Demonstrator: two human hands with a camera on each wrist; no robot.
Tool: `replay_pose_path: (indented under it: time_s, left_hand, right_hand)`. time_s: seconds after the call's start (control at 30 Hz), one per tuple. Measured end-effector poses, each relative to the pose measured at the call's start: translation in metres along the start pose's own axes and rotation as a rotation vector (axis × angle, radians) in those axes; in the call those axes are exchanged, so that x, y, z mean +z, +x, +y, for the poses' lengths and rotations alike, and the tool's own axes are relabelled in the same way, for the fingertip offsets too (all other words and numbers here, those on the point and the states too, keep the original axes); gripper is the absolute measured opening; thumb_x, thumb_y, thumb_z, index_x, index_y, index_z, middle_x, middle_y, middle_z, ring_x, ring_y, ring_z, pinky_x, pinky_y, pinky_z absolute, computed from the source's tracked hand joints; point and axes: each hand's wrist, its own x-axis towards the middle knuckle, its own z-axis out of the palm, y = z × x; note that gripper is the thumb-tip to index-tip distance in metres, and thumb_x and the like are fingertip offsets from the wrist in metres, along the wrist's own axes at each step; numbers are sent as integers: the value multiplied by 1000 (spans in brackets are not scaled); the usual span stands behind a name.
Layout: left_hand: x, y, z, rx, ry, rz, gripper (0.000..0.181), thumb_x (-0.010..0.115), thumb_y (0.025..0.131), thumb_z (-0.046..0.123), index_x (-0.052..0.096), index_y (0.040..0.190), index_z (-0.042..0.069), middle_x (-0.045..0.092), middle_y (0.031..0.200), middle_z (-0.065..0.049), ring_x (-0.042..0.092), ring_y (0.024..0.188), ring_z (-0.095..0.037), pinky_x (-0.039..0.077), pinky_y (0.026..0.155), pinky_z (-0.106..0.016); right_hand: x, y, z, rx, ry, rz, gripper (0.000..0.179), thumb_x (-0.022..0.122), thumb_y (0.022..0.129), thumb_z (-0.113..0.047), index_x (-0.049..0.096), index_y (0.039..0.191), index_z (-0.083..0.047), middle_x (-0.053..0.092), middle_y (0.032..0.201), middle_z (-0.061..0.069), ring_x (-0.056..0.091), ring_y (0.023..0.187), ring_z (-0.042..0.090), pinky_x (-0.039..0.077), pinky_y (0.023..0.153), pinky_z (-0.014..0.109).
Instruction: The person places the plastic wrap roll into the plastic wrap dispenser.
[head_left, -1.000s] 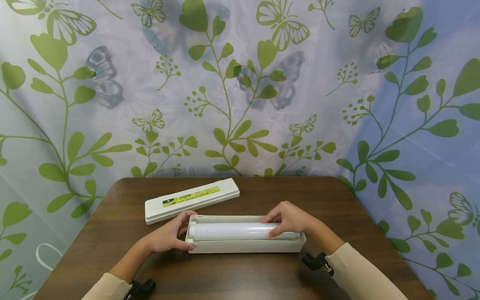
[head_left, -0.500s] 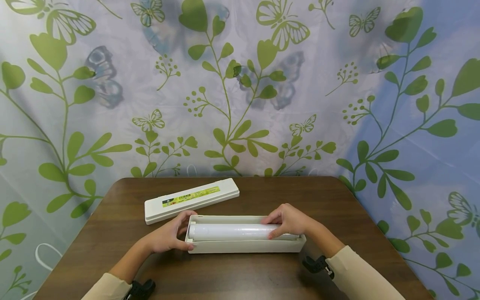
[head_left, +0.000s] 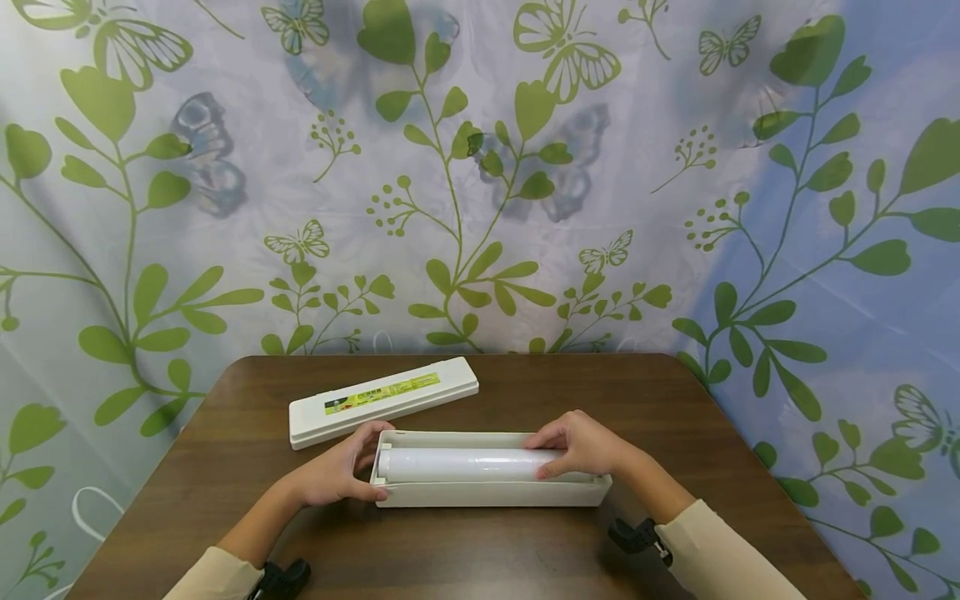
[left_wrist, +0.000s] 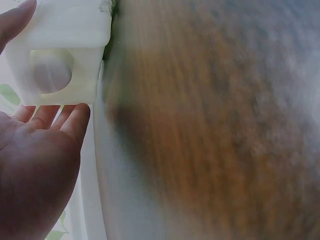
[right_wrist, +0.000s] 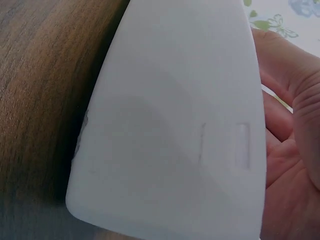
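Observation:
A long white plastic box [head_left: 495, 493] lies lidless near the middle of the table. Inside it runs a shiny white roll of cling film [head_left: 457, 463]. My left hand [head_left: 333, 475] grips the box's left end, thumb at the front corner and fingers round the back. That end wall, with a round cutout [left_wrist: 52, 75], fills the corner of the left wrist view. With thumb and fingers, my right hand [head_left: 581, 446] holds the roll near its right end, partly hiding it. In the right wrist view the box's front wall [right_wrist: 165, 125] covers most of that hand [right_wrist: 290, 150].
Behind the box, to the left, a white lid [head_left: 390, 398] with a yellow-green label lies at an angle on the brown wooden table [head_left: 585, 379]. A curtain [head_left: 480, 208] patterned with leaves and butterflies hangs right behind the table's far edge.
My right hand has shifted very slightly toward me, and the roll sits a touch lower in the box. The left hand, box and lid have stayed put.

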Motion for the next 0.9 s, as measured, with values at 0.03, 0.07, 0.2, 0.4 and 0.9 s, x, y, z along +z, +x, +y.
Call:
replay_pose_path:
  time_s: [0.03, 0.07, 0.2, 0.4, 0.9]
  left_hand:
    - [0, 0, 0, 0, -1, 0, 87, 81, 85, 8, 22, 149, 2, 37, 148, -28, 39, 142, -49, 54, 95, -31]
    - [0, 0, 0, 0, -1, -1, 87, 82, 85, 7, 22, 149, 2, 37, 148, -28, 39, 142, -50, 54, 96, -31]
    - [0, 0, 0, -3, 4, 2, 87, 82, 85, 7, 22, 148, 3, 38, 148, -27, 39, 142, -49, 54, 96, -31]
    - [0, 0, 0, -5, 12, 5, 87, 82, 85, 8, 22, 148, 3, 38, 148, -26, 39, 142, -48, 54, 97, -29]
    - [0, 0, -1, -19, 2, 1, 86, 81, 86, 9, 22, 148, 4, 37, 149, -26, 38, 144, -50, 54, 96, -30]
  right_hand:
    - [0, -1, 0, -2, 1, 5, 41, 87, 83, -26, 77, 119, -9, 77, 117, 6, 73, 109, 19, 59, 92, 32]
    - [-1, -2, 0, -1, 4, 11, 41, 86, 83, -26, 77, 119, -8, 77, 117, 7, 73, 109, 20, 59, 92, 33]
    - [-4, -6, -2, 11, 22, 33, 40, 85, 84, -25, 76, 119, -6, 76, 118, 9, 74, 109, 22, 58, 93, 35]
    - [-8, -13, -3, -12, 8, 66, 40, 84, 86, -27, 76, 118, -5, 76, 118, 11, 74, 108, 22, 59, 91, 34]
    - [-14, -37, 13, -117, 106, 236, 34, 81, 88, -15, 74, 117, 2, 74, 116, 23, 74, 105, 35, 60, 89, 35]
